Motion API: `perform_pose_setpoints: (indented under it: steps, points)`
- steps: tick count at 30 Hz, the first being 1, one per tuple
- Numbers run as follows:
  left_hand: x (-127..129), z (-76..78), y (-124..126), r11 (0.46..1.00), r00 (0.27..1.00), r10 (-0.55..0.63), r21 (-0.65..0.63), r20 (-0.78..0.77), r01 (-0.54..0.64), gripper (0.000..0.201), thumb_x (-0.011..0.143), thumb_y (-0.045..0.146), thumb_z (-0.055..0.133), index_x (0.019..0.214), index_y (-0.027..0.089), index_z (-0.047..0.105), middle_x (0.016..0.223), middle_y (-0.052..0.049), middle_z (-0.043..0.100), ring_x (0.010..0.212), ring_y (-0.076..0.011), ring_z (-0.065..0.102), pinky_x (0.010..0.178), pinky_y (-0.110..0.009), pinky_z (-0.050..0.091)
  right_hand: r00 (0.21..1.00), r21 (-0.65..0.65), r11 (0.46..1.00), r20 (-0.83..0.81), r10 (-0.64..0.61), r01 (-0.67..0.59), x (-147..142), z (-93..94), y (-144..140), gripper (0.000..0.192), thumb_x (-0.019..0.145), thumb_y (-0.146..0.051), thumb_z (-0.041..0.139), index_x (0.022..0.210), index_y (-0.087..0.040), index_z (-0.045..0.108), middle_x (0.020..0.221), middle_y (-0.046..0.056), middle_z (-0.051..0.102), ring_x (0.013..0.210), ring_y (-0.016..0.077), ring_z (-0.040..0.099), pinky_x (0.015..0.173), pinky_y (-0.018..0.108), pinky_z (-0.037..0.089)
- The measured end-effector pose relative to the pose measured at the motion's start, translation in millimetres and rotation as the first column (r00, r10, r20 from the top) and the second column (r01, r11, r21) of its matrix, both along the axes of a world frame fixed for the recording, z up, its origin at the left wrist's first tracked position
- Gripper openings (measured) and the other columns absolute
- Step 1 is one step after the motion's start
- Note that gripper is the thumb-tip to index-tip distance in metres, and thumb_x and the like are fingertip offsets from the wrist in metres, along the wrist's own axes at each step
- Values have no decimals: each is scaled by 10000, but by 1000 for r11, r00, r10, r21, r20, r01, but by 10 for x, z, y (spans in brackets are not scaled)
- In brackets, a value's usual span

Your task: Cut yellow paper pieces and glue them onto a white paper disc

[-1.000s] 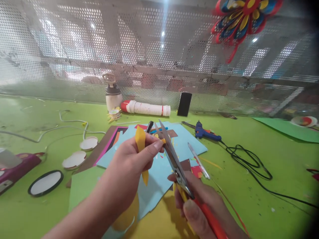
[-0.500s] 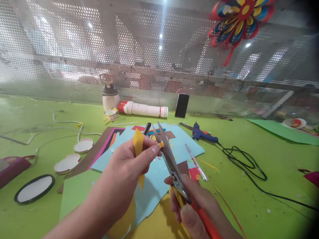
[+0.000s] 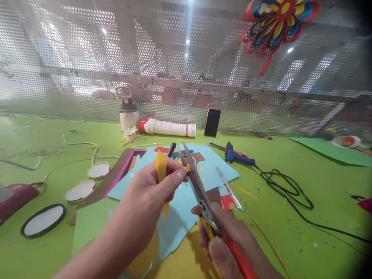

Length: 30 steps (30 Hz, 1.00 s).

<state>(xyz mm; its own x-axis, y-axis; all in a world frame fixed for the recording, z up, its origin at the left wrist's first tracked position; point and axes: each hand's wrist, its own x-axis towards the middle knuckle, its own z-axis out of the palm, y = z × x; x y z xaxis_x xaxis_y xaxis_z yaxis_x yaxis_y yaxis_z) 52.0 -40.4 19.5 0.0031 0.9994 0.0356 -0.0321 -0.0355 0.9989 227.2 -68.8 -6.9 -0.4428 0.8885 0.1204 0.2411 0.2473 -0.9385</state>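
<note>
My left hand [image 3: 148,197] pinches a small piece of yellow paper [image 3: 161,167] between thumb and fingers, held above the table. My right hand [image 3: 229,240] grips scissors [image 3: 197,186] by their orange and yellow handles. The slightly parted blades point up and away, and meet the yellow paper's right edge by my left thumb. Under both hands lie a light blue paper sheet [image 3: 212,170], a yellow sheet [image 3: 186,259] and a light green sheet [image 3: 90,224].
On the green table [image 3: 305,232]: a blue glue gun [image 3: 236,154] with black cord [image 3: 287,193], a silver tool [image 3: 229,190], white discs [image 3: 80,190], a black-rimmed disc [image 3: 43,220], a white bottle [image 3: 128,110], stacked cups [image 3: 170,127], a black phone [image 3: 212,122]. A paper flower [image 3: 276,23] hangs on the perforated wall.
The view has shifted slightly. Both hands hold the same pose, with the scissors still at the yellow paper's edge.
</note>
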Motion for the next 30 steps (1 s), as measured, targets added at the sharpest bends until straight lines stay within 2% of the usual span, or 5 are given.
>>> perform_pose_setpoints:
  steps: [8,13,20,26,30]
  points:
    - [11,37,-6,1000,1000,-14,7,17,14,221,861,417,634,781,217,582,687,29,515,632,-125,393,598,-290,291,1000,44,999,9,-19,19,-12,17,5,640,858,-791,355,952,-196,571,677,-26,472,571,113,428,525,259,330]
    - [0,50,-3,1000,1000,-13,3,-8,13,232,858,432,637,789,216,590,676,28,498,614,-121,368,574,-286,271,1000,-4,1000,6,-21,21,-7,6,3,658,831,-815,370,935,-195,564,679,-25,478,565,111,447,516,255,345]
    - [14,63,13,1000,994,-24,-13,110,25,203,824,370,682,776,203,578,745,12,557,602,-102,377,542,-281,227,999,-13,999,24,-31,32,15,-22,-12,673,848,-798,356,1006,-191,600,663,-19,477,565,118,467,516,250,380]
    - [-2,18,36,999,994,-50,-14,99,52,208,846,396,662,787,210,592,560,64,353,534,-100,247,515,-277,185,997,-33,997,41,-63,65,8,-65,-6,722,818,-828,355,1039,-184,596,642,-24,458,543,119,442,484,240,392]
    - [-10,-2,41,998,993,-64,-21,99,66,228,852,419,653,784,210,590,555,68,338,533,-100,232,515,-278,182,997,-38,997,26,-68,69,-12,-81,1,707,822,-820,360,1011,-180,593,631,-25,439,541,121,432,465,233,387]
